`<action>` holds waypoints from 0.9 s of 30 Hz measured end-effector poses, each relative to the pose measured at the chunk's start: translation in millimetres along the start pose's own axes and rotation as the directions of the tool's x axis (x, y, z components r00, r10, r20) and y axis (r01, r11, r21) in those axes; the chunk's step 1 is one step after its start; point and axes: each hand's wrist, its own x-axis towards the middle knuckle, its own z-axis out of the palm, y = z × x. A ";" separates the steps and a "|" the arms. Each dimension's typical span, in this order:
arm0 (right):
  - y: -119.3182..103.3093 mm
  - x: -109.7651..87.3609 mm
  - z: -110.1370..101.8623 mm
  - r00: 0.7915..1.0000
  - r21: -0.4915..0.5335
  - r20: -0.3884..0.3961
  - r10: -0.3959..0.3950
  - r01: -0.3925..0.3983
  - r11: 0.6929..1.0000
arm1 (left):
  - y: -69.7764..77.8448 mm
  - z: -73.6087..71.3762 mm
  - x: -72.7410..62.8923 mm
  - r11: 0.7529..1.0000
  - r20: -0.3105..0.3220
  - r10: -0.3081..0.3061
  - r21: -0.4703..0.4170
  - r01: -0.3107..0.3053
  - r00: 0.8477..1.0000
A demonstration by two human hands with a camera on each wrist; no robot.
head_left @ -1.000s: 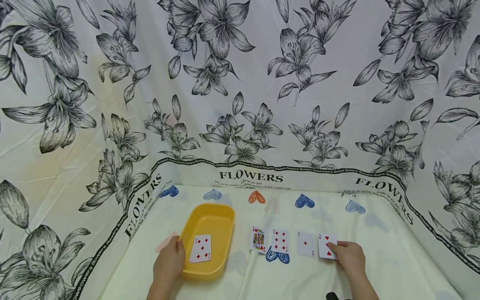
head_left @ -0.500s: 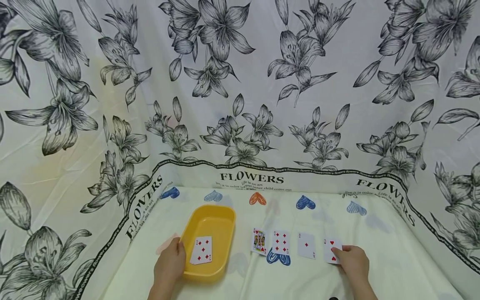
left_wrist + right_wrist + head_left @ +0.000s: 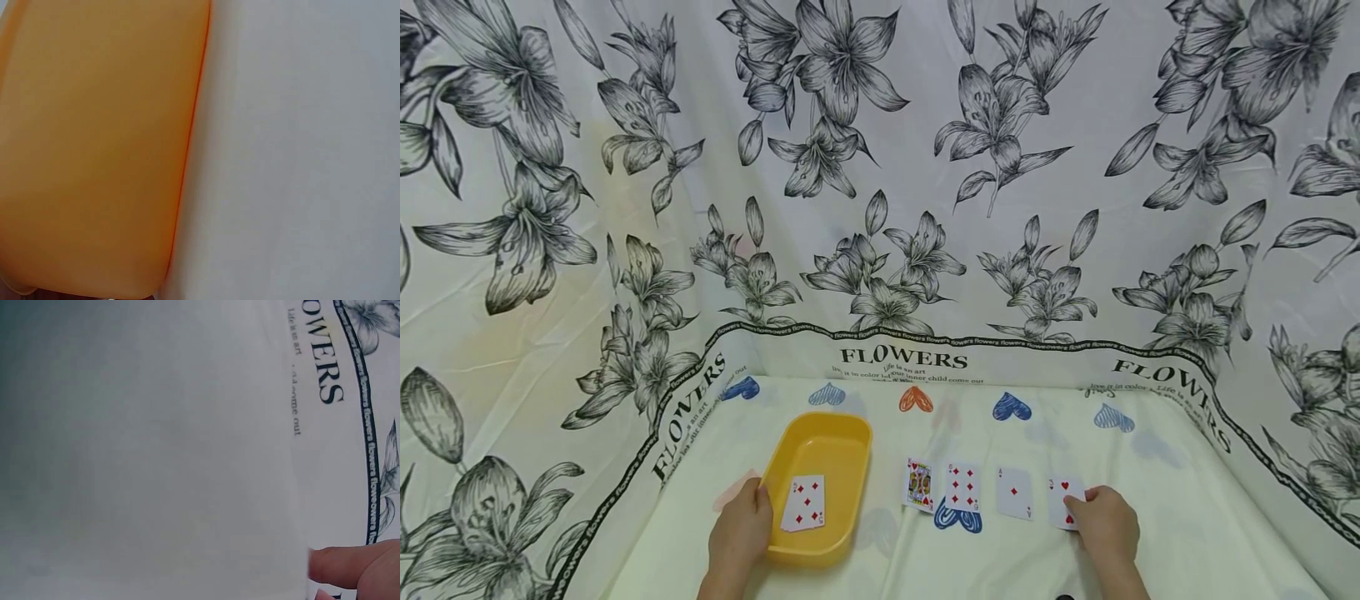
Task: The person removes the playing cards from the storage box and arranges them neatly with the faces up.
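In the head view my left hand [image 3: 741,529] grips the left side of a yellow plastic tray [image 3: 853,500]. A five of diamonds playing card [image 3: 803,502] lies face up in the tray, on top of at least one other card. My right hand [image 3: 1108,529] pinches the right edge of a three of hearts card [image 3: 1060,497], with the thumb over its face. The ace of diamonds [image 3: 1015,504] lies just left of that card. The left wrist view is largely filled by the tray's wall [image 3: 100,137]. Fingers [image 3: 344,567] appear at the lower right of the right wrist view.
Further left in the row lie a six of diamonds [image 3: 962,500] and a king of hearts [image 3: 918,475]. A pale cloth with printed hearts [image 3: 916,399] covers the table. Flower-printed curtains [image 3: 895,250] enclose the back and both sides. A small dark object [image 3: 1064,597] shows at the bottom edge.
My right hand has shifted the three of hearts slightly right, widening its gap to the ace, and now stays nearly still. The left hand keeps its grip on the tray.
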 end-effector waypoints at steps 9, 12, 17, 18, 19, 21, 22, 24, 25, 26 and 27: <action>-2.2 -0.1 -0.4 0.998 -0.163 0.056 -0.015 0.024 0.986 | -0.6 0.3 -0.3 1.000 0.004 -0.004 -0.003 0.004 1.000; -3.5 -0.2 0.2 0.998 -0.182 0.063 -0.005 0.016 0.983 | -1.5 0.5 -0.1 1.000 -0.002 0.003 -0.004 -0.003 1.000; -5.5 -0.3 0.1 0.996 -0.200 0.083 0.008 0.008 0.980 | -1.3 0.0 -0.1 1.000 -0.002 0.000 -0.004 0.000 1.000; -5.5 -0.1 0.2 0.996 -0.206 0.089 0.013 0.006 0.979 | -0.7 -0.2 -0.1 1.000 -0.001 -0.003 -0.006 0.003 1.000; -5.8 0.0 0.3 0.996 -0.210 0.092 0.015 0.005 0.978 | -0.1 -0.5 -0.1 1.000 0.002 -0.007 -0.008 0.007 1.000; -6.0 -0.1 0.1 0.995 -0.212 0.094 0.017 0.003 0.977 | 0.8 -0.9 0.1 1.000 0.006 -0.011 -0.011 0.011 1.000; -6.7 -0.2 0.2 0.996 -0.214 0.086 0.018 0.001 0.977 | 0.9 -1.0 0.3 1.000 0.009 -0.013 -0.012 0.013 1.000; -8.5 -0.7 -0.5 0.997 -0.216 0.081 0.009 0.009 0.976 | 1.2 -1.1 0.3 1.000 0.013 -0.016 -0.013 0.016 1.000; -10.4 -1.5 -1.4 0.997 -0.216 0.078 0.000 0.017 0.976 | 1.0 -1.0 0.6 1.000 0.013 -0.016 -0.013 0.016 1.000; -12.0 -2.1 -2.4 0.997 -0.216 0.077 -0.007 0.024 0.976 | 0.6 -0.8 0.7 1.000 0.011 -0.014 -0.012 0.014 1.000; -14.0 -2.7 -3.4 0.997 -0.219 0.079 -0.020 0.037 0.975 | 0.3 -0.7 0.7 1.000 0.008 -0.012 -0.011 0.012 1.000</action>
